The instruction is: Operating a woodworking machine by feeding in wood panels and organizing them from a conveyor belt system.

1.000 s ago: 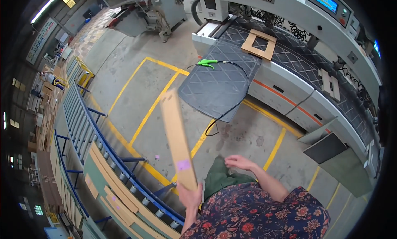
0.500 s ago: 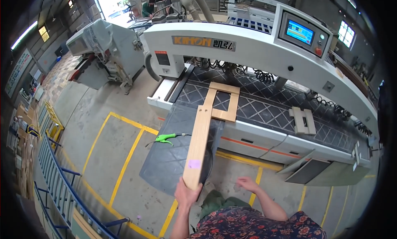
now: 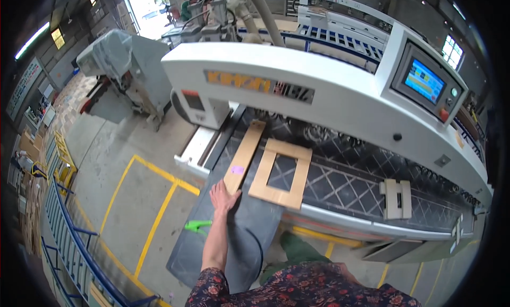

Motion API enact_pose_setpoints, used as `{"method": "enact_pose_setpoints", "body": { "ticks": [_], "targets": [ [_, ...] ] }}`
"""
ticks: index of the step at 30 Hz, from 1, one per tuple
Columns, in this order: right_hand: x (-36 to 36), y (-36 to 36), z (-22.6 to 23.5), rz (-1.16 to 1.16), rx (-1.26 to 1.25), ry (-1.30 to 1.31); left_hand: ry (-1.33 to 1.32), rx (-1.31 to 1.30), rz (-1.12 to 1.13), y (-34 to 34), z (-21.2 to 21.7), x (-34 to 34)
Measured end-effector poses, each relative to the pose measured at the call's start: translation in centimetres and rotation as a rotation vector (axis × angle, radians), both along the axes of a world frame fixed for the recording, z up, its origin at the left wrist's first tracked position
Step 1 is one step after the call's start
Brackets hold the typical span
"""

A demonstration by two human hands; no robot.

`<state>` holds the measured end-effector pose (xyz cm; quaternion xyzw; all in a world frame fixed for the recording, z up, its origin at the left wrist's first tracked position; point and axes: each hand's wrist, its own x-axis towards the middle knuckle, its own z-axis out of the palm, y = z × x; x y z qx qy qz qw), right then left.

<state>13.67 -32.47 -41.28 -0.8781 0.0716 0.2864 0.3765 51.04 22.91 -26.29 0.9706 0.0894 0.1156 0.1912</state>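
A long pale wooden board (image 3: 245, 154) lies on the dark machine bed, with a pink label near its close end and small holes toward the far end. My left hand (image 3: 224, 198) rests at the near end of this board, fingers stretched and spread, thumb toward the right. Just right of the board is a rectangular wooden frame (image 3: 256, 186) with an open middle, lying flat and angled. A green air blow gun (image 3: 197, 226) sits on the dark side table to the left of my forearm. My right hand does not show; only a blurred bit of skin appears by the shirt.
The white beam (image 3: 329, 86) of a large machine spans the bed, with a control screen (image 3: 424, 80) at right. Smaller joined wooden pieces (image 3: 390, 199) lie farther right on the bed. A blue roller conveyor (image 3: 71, 235) curves along the left, beside yellow floor lines (image 3: 154, 227).
The long board has moved forward and left, from my grip across the side table onto the bed beside the frame. My left hand has reached forward and its fingers have spread. My right hand has dropped from sight.
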Motion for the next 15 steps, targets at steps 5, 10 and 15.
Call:
{"method": "enact_pose_setpoints", "body": {
  "ticks": [5, 10, 15],
  "targets": [
    [9.6, -3.0, 1.5, -0.768, 0.150, 0.014, -0.143, 0.121, -0.047, -3.5, -4.2, 7.4],
    [17.7, -4.0, 9.0, -0.823, 0.243, 0.161, -0.134, 0.093, 0.077, -7.3, -4.5, 12.6],
    [21.3, -5.0, 11.0, -0.892, 0.262, 0.179, -0.129, 0.066, 0.121, -7.8, -4.1, 14.3]
  ]
}}
